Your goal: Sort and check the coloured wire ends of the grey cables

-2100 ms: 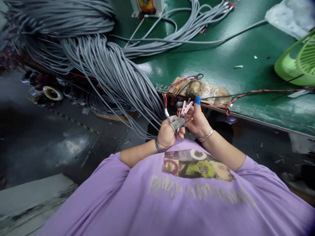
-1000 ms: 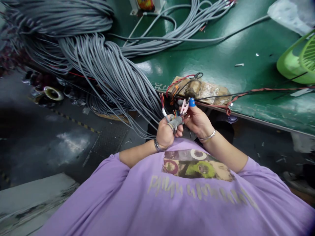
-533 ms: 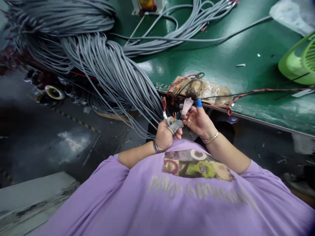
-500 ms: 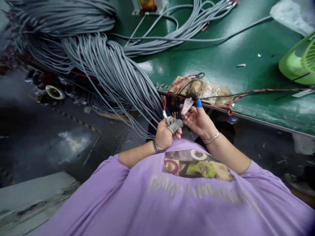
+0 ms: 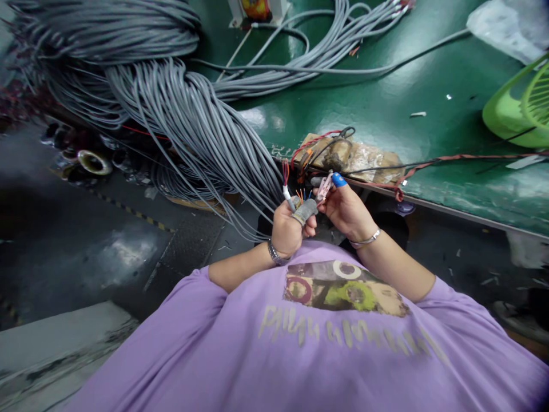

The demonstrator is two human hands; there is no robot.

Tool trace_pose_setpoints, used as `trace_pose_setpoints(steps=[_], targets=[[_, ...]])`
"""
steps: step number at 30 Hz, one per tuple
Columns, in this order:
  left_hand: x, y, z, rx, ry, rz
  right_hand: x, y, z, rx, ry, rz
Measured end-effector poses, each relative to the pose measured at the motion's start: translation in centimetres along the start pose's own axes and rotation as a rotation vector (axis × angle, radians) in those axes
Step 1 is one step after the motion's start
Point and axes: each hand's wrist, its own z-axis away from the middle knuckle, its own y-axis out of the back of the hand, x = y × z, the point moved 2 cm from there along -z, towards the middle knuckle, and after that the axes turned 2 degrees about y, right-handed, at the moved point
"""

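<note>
My left hand (image 5: 286,230) is closed round the end of a grey cable (image 5: 292,204). A white band (image 5: 286,193) sits near that end, with thin red wires (image 5: 285,171) sticking up from it. Grey wrapping (image 5: 305,213) covers my left thumb. Short orange and blue wire ends (image 5: 303,195) show just beyond the thumb. Close beside them, my right hand (image 5: 343,210) has its fingers pinched together, with a blue cover (image 5: 338,180) on the thumb. A pale pink piece (image 5: 325,187) lies at those fingers; whether it is held or wrapped on a finger I cannot tell.
A thick bundle of grey cables (image 5: 206,120) hangs over the edge of the green table (image 5: 429,131) on the left. Behind my hands lies a taped brown package (image 5: 360,155) with red and black wires. A green basket (image 5: 514,109) and a plastic bag (image 5: 501,26) are at the right.
My right thumb has moved slightly left, closer to the pale pink piece, which has turned a little. My left hand keeps its hold on the cable and has barely moved.
</note>
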Motion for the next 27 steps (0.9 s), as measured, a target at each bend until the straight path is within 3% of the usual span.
trace_pose_setpoints(steps=[18, 27], targets=[[-0.1, -0.5, 0.1, -0.003, 0.096, 0.026, 0.7, 0.6, -0.4, -0.021, -0.033, -0.107], [-1.1, 0.8, 0.5, -0.082, 0.058, -0.041, -0.2, 1.8, 0.4, -0.12, -0.154, 0.075]])
